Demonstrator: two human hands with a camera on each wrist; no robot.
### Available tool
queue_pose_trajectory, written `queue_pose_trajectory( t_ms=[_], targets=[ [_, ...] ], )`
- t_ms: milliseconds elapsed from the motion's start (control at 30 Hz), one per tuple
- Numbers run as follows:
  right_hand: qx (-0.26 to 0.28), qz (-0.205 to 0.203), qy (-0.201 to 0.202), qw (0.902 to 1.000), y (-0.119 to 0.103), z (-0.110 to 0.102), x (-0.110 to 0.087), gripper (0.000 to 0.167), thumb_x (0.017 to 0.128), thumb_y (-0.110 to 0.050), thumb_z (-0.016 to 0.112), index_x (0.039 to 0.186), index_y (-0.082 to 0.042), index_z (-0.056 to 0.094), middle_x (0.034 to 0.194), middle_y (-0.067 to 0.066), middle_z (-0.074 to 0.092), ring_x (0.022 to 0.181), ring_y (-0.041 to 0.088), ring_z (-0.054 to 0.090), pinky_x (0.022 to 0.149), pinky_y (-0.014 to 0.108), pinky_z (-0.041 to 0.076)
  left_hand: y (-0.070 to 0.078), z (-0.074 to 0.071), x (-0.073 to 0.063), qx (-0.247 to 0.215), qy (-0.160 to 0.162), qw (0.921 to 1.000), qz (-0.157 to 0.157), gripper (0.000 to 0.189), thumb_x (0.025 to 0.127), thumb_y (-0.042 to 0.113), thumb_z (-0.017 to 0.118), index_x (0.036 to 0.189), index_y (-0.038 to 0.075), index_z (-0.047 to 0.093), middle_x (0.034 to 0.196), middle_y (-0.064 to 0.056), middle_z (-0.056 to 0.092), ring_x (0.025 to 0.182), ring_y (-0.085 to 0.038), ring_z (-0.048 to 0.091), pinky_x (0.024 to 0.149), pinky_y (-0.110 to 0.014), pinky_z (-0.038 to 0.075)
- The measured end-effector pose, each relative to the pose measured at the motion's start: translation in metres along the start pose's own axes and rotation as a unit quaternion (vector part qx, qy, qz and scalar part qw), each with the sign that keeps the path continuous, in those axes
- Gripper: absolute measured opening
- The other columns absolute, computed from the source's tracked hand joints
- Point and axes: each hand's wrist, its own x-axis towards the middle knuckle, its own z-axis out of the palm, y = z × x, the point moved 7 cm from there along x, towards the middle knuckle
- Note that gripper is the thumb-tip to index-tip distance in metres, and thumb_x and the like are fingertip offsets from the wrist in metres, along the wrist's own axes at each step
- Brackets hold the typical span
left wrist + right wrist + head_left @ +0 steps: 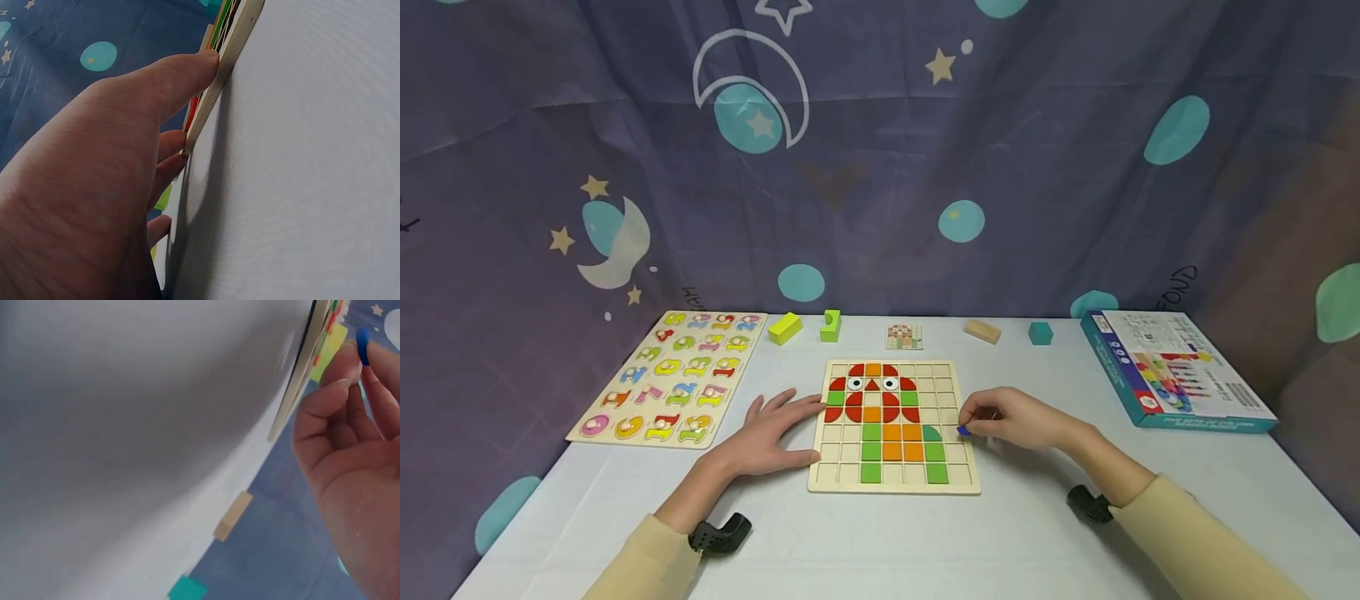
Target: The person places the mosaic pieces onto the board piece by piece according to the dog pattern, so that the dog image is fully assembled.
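A wooden grid board (844, 475) lies at the middle of the white table, with red, orange and green tiles forming a bird with two eye tiles. My left hand (769, 437) rests along the board's left edge, fingers spread; its thumb (187, 75) touches the rim in the left wrist view. Between thumb and fingertips my right hand (1018, 418) pinches a small blue tile (362, 347). That hand is at the board's right edge, beside the right-hand column. The tile's full outline is hidden by the fingers.
A number puzzle board (741, 342) lies at the left. Along the back are a yellow-green block (785, 328), a notched green block (831, 327), a small picture card (904, 337), a wooden block (982, 332) and a teal block (1041, 333). A box (1180, 371) lies at the right.
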Motion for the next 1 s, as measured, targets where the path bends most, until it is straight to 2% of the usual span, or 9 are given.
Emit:
queue_pose_trajectory(
  t_ms=[167, 400, 567, 800, 1000],
  targets=[
    [-0.016, 0.012, -0.012, 0.9997, -0.002, 0.006, 0.014, 0.003, 0.097, -0.014, 0.069, 0.098, -0.011, 0.07, 0.09, -0.004, 0.065, 0.083, 0.018, 0.056, 0.069, 0.026, 0.048, -0.001, 0.0, -0.001, -0.004, 0.002, 1.0, -0.001, 0.073, 0.087, 0.056, 0.071, 0.149, 0.024, 0.052, 0.159, 0.003, 0.04, 0.15, -0.037, 0.019, 0.112, -0.071, 0.002],
    [-0.07, 0.0, -0.018, 0.9974, -0.003, 0.008, 0.026, 0.007, 0.096, -0.009, 0.07, 0.091, -0.013, 0.071, 0.084, -0.007, 0.064, 0.078, 0.013, 0.056, 0.068, 0.025, 0.049, -0.001, 0.001, -0.002, -0.005, 0.002, 1.0, -0.002, 0.073, 0.087, 0.057, 0.07, 0.149, 0.023, 0.052, 0.158, 0.003, 0.04, 0.15, -0.037, 0.019, 0.112, -0.071, 0.002],
    [-0.077, -0.005, -0.017, 0.9969, -0.003, 0.008, 0.029, 0.009, 0.095, -0.008, 0.071, 0.091, -0.015, 0.072, 0.084, -0.008, 0.064, 0.078, 0.013, 0.056, 0.069, 0.025, 0.05, 0.0, 0.001, -0.002, -0.004, 0.002, 1.0, -0.003, 0.073, 0.087, 0.057, 0.071, 0.149, 0.023, 0.052, 0.159, 0.002, 0.04, 0.15, -0.037, 0.019, 0.112, -0.071, 0.002],
    [-0.087, -0.047, -0.018, 0.9949, -0.007, 0.011, 0.029, 0.01, 0.094, -0.006, 0.072, 0.091, -0.015, 0.072, 0.089, -0.007, 0.06, 0.083, 0.014, 0.055, 0.075, 0.026, 0.051, -0.001, 0.0, -0.001, 0.0, 0.002, 1.0, -0.004, 0.074, 0.087, 0.057, 0.071, 0.15, 0.023, 0.051, 0.159, 0.003, 0.039, 0.15, -0.037, 0.019, 0.112, -0.071, 0.002],
    [-0.08, -0.037, -0.026, 0.9958, -0.008, 0.012, 0.027, 0.011, 0.093, -0.006, 0.072, 0.091, -0.016, 0.073, 0.09, -0.007, 0.06, 0.084, 0.014, 0.055, 0.074, 0.026, 0.05, 0.0, -0.001, -0.001, -0.001, 0.001, 1.0, -0.003, 0.074, 0.087, 0.057, 0.07, 0.15, 0.023, 0.051, 0.159, 0.004, 0.039, 0.15, -0.037, 0.018, 0.112, -0.071, 0.002]
  ],
)
